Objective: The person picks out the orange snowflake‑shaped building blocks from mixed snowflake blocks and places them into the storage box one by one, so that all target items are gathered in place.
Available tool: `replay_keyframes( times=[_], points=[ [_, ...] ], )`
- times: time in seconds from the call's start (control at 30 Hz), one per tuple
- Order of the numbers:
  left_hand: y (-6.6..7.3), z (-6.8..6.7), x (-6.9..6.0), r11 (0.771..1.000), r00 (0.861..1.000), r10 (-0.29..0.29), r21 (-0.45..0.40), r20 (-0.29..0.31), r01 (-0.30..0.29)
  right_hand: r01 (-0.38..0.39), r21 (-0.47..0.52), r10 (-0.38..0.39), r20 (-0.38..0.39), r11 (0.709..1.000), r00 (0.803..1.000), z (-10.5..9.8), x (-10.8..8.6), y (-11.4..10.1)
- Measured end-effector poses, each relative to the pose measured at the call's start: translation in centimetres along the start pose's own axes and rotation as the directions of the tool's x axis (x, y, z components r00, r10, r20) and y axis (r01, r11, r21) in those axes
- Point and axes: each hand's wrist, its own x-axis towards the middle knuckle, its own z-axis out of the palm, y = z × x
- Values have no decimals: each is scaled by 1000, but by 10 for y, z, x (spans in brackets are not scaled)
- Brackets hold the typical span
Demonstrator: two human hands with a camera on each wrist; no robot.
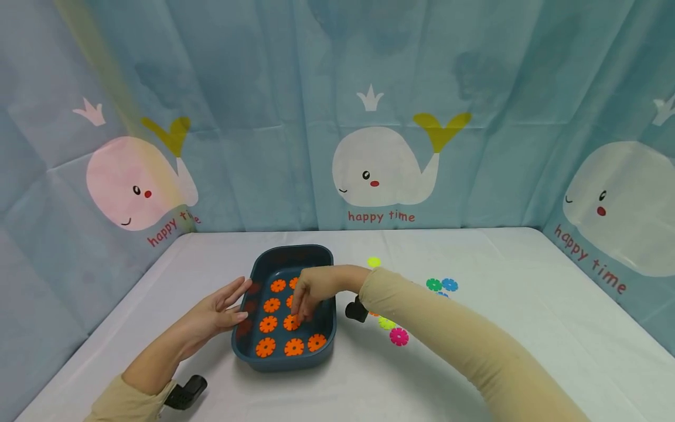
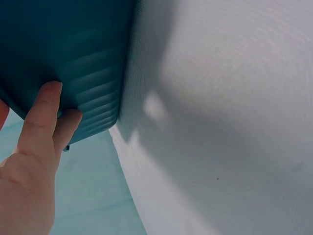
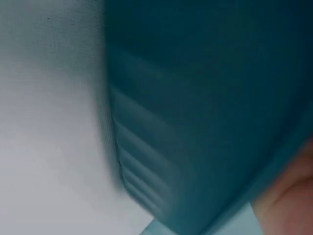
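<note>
A dark blue rectangular box (image 1: pixel 285 363) stands on the white table. Orange flower-shaped discs (image 1: pixel 265 347) lie flat in rows on its floor. My left hand (image 1: pixel 208 316) is at the box's left side, fingers extended. In the left wrist view its fingertips (image 2: pixel 51 90) rest against the outer wall (image 2: pixel 93 93). Over the right rim reaches my right hand (image 1: pixel 316 287), fingers bent downward inside the box. Its fingertips overlap one orange disc (image 1: pixel 290 323) in the middle column; whether they pinch a disc is hidden. Only a blurred part of that hand shows in the right wrist view, beyond the box wall (image 3: pixel 195 122).
Right of the box lie loose flower discs: a pink one (image 1: pixel 399 336), a green one (image 1: pixel 434 284), a blue one (image 1: pixel 450 284) and yellow ones (image 1: pixel 374 262). My right sleeve (image 1: pixel 448 328) covers part of them. A whale-print curtain (image 1: pixel 295 117) hangs behind the table.
</note>
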Motion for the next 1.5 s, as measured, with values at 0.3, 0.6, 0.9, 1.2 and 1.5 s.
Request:
replay_keyframes(
  times=[0.3, 0.6, 0.9, 1.2, 1.5],
  points=[
    [0, 1, 0, 1000, 1000, -8, -3, -14, 8, 102, 205, -63, -188, 973, 980, -22, -37, 9],
    [2, 1, 0, 1000, 1000, -12, 16, -22, 12, 51, 228, 11, -263, 972, 965, -38, -78, 29],
    [2, 1, -1, 1000, 999, -15, -1, -31, 15, -13, 225, 79, -286, 974, 955, -36, -98, 52],
    [2, 1, 1, 1000, 999, -22, 11, -27, 23, -214, 242, 271, -234, 946, 934, -34, -107, 83],
    [2, 0, 1, 1000, 1000, -21, 6, -15, 21, -302, 175, 323, -107, 937, 940, -31, -107, 101]
  ],
)
